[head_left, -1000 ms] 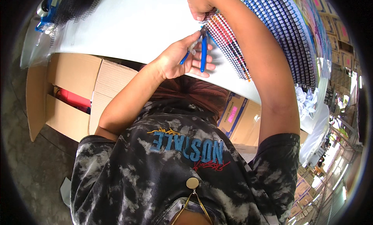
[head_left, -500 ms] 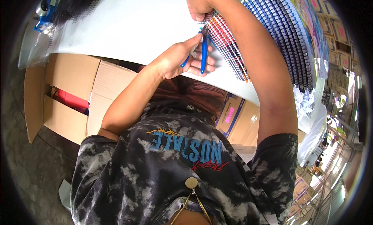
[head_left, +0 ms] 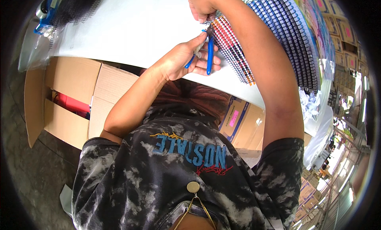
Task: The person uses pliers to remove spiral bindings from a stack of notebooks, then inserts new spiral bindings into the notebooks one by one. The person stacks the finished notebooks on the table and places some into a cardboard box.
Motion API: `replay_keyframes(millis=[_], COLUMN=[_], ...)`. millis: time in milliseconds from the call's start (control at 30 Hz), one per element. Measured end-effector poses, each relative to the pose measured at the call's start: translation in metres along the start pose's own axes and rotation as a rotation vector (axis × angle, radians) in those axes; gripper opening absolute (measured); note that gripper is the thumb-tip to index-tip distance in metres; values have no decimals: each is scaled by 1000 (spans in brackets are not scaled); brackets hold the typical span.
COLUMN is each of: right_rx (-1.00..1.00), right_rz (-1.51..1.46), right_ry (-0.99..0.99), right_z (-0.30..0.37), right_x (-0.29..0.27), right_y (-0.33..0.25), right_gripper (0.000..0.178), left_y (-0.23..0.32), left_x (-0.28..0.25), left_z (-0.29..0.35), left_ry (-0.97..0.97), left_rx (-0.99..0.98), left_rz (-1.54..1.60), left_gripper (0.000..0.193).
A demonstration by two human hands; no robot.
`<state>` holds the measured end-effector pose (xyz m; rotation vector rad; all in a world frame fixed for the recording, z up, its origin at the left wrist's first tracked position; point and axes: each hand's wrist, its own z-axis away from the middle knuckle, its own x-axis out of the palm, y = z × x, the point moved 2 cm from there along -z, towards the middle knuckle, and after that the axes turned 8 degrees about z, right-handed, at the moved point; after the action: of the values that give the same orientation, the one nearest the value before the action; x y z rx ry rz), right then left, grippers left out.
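My left hand [head_left: 178, 62] holds blue-handled cutting pliers [head_left: 209, 57], the handles lying spread across my fingers and palm. The dark jaws meet the upper left corner of a stack of coil-bound books [head_left: 234, 51], at the end of a coil. My right hand [head_left: 201, 7] is closed at that same corner, its fingertips bent down just above the jaws. Whatever it pinches there is too small to make out. My right forearm crosses over the stack and hides part of it. Rows of blue, black and red-orange coils show on both sides of the arm.
The books lie on a white table [head_left: 131, 27]. Under its left front edge stands an open cardboard box [head_left: 69, 115] with something red inside; another carton [head_left: 248, 127] is under the right. A blue tape dispenser [head_left: 49, 11] and dark loose coils [head_left: 79, 5] lie far left. Crumpled plastic [head_left: 309, 105] sits right.
My right hand has shifted very slightly left and up. The pliers have barely moved, their jaws still at the coil's end.
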<state>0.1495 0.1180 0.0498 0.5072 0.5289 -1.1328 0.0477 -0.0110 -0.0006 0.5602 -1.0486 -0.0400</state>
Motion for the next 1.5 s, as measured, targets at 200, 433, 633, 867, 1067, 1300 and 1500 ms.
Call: replay_keyframes(millis=[200,433,633,867,1067,1300,1500], right_rx=[13,2,-8,-65,-10,-45,-100], right_rz=[-29,-64,36,-68,-42,17,-8], right_ry=[-3,-81,-249,-166,-84,-46,4], right_z=[2,11,8,2,15,17,15], right_x=[-3,-7,-16,-12,-18,-18,-17], right_y=[-1,-5,1,14,7,5,10], right_gripper=[12,9,15,18,18,17,16], left_y=[3,7,3,2,14,15,12], left_x=[-3,-5,-7,13,9,5,10], left_z=[2,-3,-5,4,1,-4,3], left_ry=[-39,8,13,78,16,44,87], left_rx=[-19,-64,-60,-10,-40,-51,-12], left_rz=[39,87,112,-26,-102,-46,-76], left_gripper=[56,52,49,55,59,57,53])
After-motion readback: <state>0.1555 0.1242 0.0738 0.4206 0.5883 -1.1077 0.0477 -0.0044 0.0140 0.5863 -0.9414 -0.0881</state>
